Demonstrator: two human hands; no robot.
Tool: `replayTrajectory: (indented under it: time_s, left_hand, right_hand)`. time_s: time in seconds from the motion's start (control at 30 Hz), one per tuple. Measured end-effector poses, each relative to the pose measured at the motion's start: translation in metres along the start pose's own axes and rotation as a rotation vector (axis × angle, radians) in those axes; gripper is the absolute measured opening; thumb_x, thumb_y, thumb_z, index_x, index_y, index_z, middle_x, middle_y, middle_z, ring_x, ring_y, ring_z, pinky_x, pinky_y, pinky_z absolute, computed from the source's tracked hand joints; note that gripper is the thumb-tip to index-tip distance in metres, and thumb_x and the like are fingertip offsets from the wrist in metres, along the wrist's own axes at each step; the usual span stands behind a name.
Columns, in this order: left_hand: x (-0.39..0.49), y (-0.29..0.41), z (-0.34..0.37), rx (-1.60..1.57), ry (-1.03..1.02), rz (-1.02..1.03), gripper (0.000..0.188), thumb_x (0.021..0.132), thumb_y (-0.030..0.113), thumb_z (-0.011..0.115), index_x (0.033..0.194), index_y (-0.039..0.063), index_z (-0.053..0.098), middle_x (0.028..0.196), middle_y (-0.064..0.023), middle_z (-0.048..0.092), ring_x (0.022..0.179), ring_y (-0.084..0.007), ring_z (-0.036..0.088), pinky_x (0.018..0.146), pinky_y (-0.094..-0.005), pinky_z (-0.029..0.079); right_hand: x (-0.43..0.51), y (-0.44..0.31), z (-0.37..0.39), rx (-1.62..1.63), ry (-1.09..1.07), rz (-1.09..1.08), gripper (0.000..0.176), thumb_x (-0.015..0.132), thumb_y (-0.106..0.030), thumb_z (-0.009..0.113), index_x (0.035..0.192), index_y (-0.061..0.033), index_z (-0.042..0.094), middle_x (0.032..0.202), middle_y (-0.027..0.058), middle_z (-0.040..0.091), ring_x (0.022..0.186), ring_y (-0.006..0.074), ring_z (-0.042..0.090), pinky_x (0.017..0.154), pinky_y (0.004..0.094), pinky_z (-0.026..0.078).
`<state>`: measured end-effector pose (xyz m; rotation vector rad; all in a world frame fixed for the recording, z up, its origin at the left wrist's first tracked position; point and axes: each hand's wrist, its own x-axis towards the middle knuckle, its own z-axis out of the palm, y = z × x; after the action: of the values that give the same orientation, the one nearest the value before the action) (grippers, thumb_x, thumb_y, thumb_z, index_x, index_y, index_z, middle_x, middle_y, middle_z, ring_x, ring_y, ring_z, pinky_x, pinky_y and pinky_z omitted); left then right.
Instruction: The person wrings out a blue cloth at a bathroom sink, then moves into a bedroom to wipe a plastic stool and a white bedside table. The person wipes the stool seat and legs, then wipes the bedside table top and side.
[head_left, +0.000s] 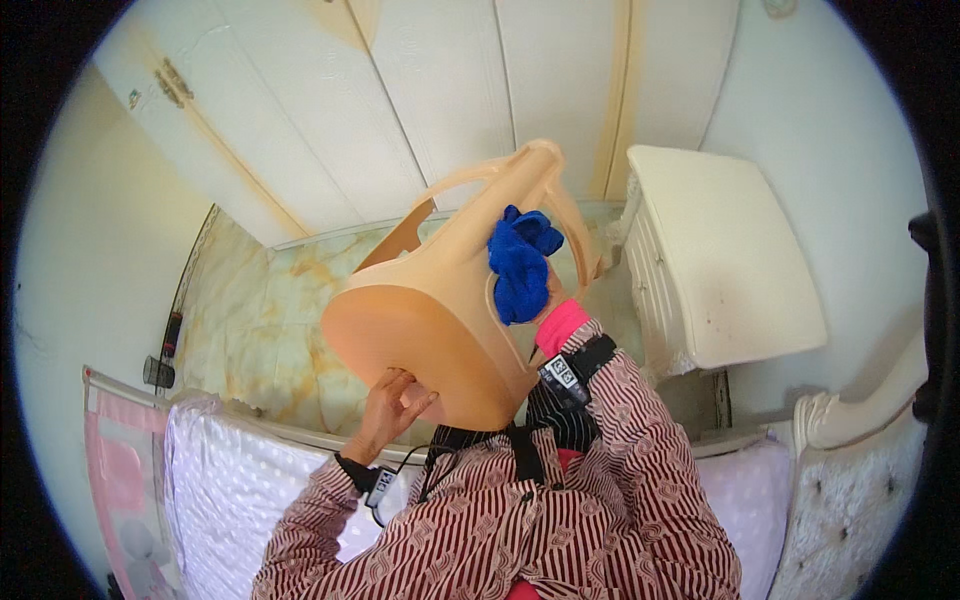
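Note:
A tan plastic stool or chair (450, 262) lies tilted across my lap, its smooth orange-tan face (412, 337) turned up towards me. My left hand (397, 409) rests at the lower part of that face, with some fingers curled into what looks like a hole in it. In my right hand (553, 292) is a bunched blue cloth (519, 262), pressed against the side of the plastic piece beside a loop-shaped part. The cloth covers most of my right fingers.
A cream bedside cabinet (750, 262) stands at the right. White wardrobe doors (450, 90) rise ahead, beyond a marbled tile floor (292, 330). Behind and beside me is a bed with a pale lilac cover (225, 487). A small dark mesh cup (159, 371) is by the left wall.

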<state>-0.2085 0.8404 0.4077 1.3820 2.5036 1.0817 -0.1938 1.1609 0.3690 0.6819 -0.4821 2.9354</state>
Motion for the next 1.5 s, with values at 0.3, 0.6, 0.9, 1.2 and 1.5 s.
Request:
replayTrajectory:
  time_s: [0.3, 0.6, 0.9, 1.2, 1.5]
  left_hand:
    - [0.01, 0.191, -0.16, -0.495, 0.327, 0.556, 0.01, 0.079, 0.014, 0.062, 0.081, 0.007, 0.068, 0.081, -0.0088, 0.067, 0.073, -0.0216, 0.063, 0.06, -0.0322, 0.051]
    - [0.001, 0.225, -0.196, -0.969, -0.114, 1.141, 0.025, 0.092, 0.039, 0.056, 0.104, 0.022, 0.069, 0.117, 0.0117, 0.06, 0.094, -0.0145, 0.058, 0.065, -0.0328, 0.046]
    - [0.016, 0.226, -0.188, -1.119, -0.065, 1.28, 0.015, 0.087, 0.026, 0.06, 0.093, 0.015, 0.069, 0.102, 0.0004, 0.064, 0.095, -0.0124, 0.058, 0.059, -0.0312, 0.05]
    - [0.065, 0.172, -0.173, -1.097, 0.235, 1.274, 0.027, 0.094, 0.025, 0.049, 0.103, 0.003, 0.061, 0.103, -0.0084, 0.061, 0.089, -0.0178, 0.058, 0.068, -0.0336, 0.048]
    - [0.116, 0.014, -0.057, -0.632, 0.003, -0.497, 0.056, 0.099, 0.049, 0.038, 0.115, -0.001, 0.055, 0.101, -0.0065, 0.059, 0.086, -0.0154, 0.056, 0.071, -0.0284, 0.046]
  right_hand:
    - [0.014, -0.009, 0.025, -0.443, 0.324, 0.082, 0.025, 0.09, -0.02, 0.061, 0.111, -0.0066, 0.061, 0.096, 0.0006, 0.061, 0.087, 0.0119, 0.059, 0.081, 0.0262, 0.049]
    - [0.014, -0.018, 0.044, -0.747, 0.435, -0.014, 0.004, 0.088, -0.017, 0.052, 0.086, -0.014, 0.05, 0.084, -0.0003, 0.05, 0.077, 0.0136, 0.048, 0.07, 0.0265, 0.041]
    - [0.0, -0.016, 0.09, -0.492, 0.409, 0.364, 0.033, 0.085, -0.015, 0.064, 0.116, -0.0026, 0.06, 0.102, 0.0057, 0.066, 0.088, 0.0159, 0.064, 0.078, 0.0283, 0.054]
    - [-0.007, 0.013, 0.135, -0.744, 0.483, 0.42, 0.048, 0.083, -0.014, 0.068, 0.127, -0.0017, 0.053, 0.113, 0.0069, 0.063, 0.096, 0.0181, 0.062, 0.084, 0.0325, 0.052]
    - [-0.005, 0.026, 0.156, -0.917, 0.436, 0.488, 0.059, 0.077, -0.013, 0.074, 0.131, -0.0072, 0.049, 0.12, 0.0029, 0.058, 0.109, 0.0137, 0.053, 0.097, 0.0308, 0.042]
